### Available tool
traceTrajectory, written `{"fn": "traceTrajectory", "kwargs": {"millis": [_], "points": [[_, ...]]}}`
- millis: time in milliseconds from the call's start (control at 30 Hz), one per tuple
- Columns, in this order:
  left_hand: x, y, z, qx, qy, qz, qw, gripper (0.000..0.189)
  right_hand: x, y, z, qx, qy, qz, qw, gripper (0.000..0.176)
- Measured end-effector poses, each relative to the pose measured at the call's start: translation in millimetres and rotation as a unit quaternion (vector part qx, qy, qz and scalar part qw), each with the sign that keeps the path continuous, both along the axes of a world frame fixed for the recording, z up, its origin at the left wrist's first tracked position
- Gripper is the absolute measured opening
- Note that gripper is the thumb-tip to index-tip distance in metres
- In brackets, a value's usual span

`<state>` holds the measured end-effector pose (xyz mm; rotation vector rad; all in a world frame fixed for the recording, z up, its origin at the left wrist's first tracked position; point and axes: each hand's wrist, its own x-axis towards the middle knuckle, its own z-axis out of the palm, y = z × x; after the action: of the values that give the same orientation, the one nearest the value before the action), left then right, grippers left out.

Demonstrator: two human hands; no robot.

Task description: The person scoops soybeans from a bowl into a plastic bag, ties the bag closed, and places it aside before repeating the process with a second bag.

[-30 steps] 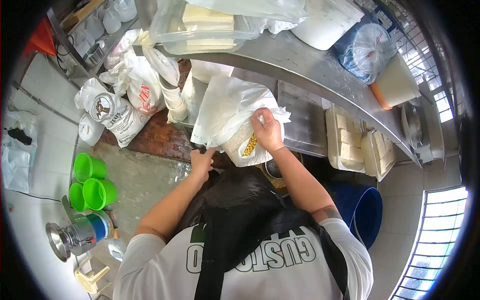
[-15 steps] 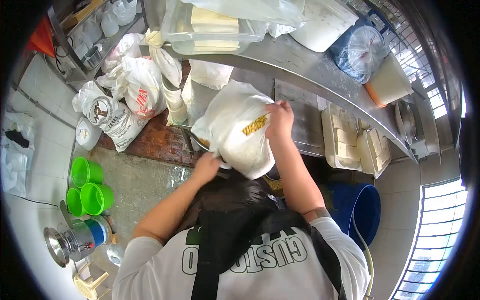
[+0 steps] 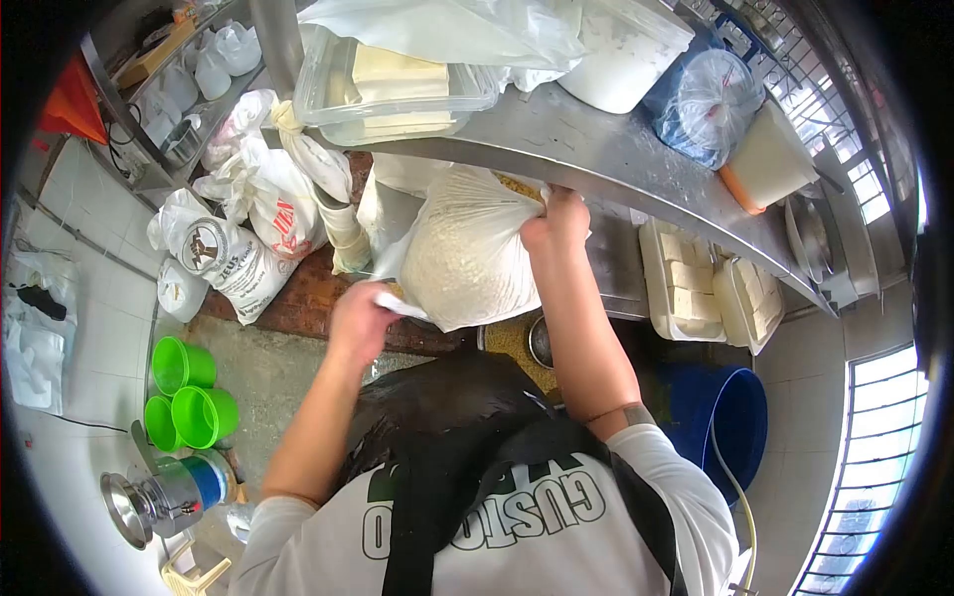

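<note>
A bulging white sack point(image 3: 467, 258) hangs over the metal table, its thin cloth showing the pale grain-like contents. My right hand point(image 3: 559, 221) is closed around its gathered upper right side. With closed fingers, my left hand point(image 3: 360, 320) grips a white corner of the sack, pulled out at its lower left. Yellow grain point(image 3: 519, 187) shows at the sack's upper edge. Under and in front of the sack lies more yellow grain point(image 3: 512, 343), with a round metal bowl point(image 3: 541, 343) beside it, partly covered by my right forearm.
A metal shelf point(image 3: 596, 149) crosses above, bearing a clear tub point(image 3: 393, 124) of pale blocks and a white bucket point(image 3: 626, 50). Trays of pale blocks point(image 3: 686, 288) stand right. Filled sacks point(image 3: 283, 214) lean left; green buckets point(image 3: 204, 417) and a blue barrel point(image 3: 740, 417) stand on the floor.
The sack has turned and tilted, so its full, rounded side faces me. My right hand has moved slightly up, and my left hand has moved left, stretching the corner outward.
</note>
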<state>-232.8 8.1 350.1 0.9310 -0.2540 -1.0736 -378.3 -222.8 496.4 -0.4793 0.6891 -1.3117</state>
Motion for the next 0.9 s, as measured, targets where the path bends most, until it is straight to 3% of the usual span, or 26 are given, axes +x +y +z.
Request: {"fn": "traceTrajectory", "kwargs": {"millis": [100, 167, 200, 300, 333, 367, 433, 467, 500, 667, 767, 800, 900], "points": [[-18.1, -22.8, 35.1, -0.021, -0.065, -0.047, 0.997, 0.015, 2.9, -26.0, -12.7, 0.018, -0.051, -0.038, 0.998, 0.038], [26.6, -19.3, 49.0, -0.183, 0.175, -0.109, 0.961, 0.016, -11.2, -27.7, 12.2, 0.018, -0.054, -0.011, 0.998, 0.035], [37.9, -6.5, 53.3, -0.1, 0.199, -0.064, 0.973, 0.017, -16.1, -29.1, 22.2, 0.022, -0.051, 0.019, 0.998, 0.033], [-2.7, -27.4, 89.4, -0.034, 0.219, -0.08, 0.972, 0.015, -3.2, -24.6, 15.2, -0.033, -0.076, -0.014, 0.996, 0.028], [-28.8, -45.8, 122.5, 0.005, 0.201, -0.11, 0.973, 0.016, 2.9, -40.1, -5.2, 0.043, -0.119, -0.066, 0.99, 0.02], [-33.4, -42.9, 112.7, 0.013, 0.213, -0.111, 0.971, 0.016, -8.9, -31.6, -12.1, 0.051, -0.107, -0.07, 0.99, 0.02], [-16.3, -47.8, 93.0, 0.054, 0.08, -0.02, 0.995, 0.019, -11.4, -25.0, -1.8, 0.011, -0.034, -0.025, 0.999, 0.018], [-11.1, -39.1, 80.9, 0.114, -0.036, 0.032, 0.992, 0.02, -17.4, -22.4, 3.3, 0.038, -0.024, 0.001, 0.999, 0.017], [12.8, -31.7, 16.7, 0.186, -0.191, 0.037, 0.963, 0.032, -24.4, -20.2, -8.1, 0.048, -0.018, -0.001, 0.999, 0.017], [-2.5, -38.6, -113.7, 0.179, -0.069, -0.163, 0.968, 0.032, -26.5, -41.3, -60.9, 0.125, 0.044, 0.025, 0.991, 0.007], [-17.4, -61.9, -142.5, 0.186, 0.009, -0.252, 0.95, 0.025, -15.4, -17.0, -42.1, 0.15, 0.104, 0.008, 0.983, 0.007], [-23.1, -70.0, -150.3, 0.168, 0.067, -0.26, 0.949, 0.016, -18.4, -21.5, -52.5, 0.152, 0.109, 0.008, 0.982, 0.007], [-40.4, -76.0, -167.2, 0.129, 0.087, -0.236, 0.959, 0.012, -25.3, -35.4, -67.7, 0.14, 0.117, 0.056, 0.982, 0.009]]}}
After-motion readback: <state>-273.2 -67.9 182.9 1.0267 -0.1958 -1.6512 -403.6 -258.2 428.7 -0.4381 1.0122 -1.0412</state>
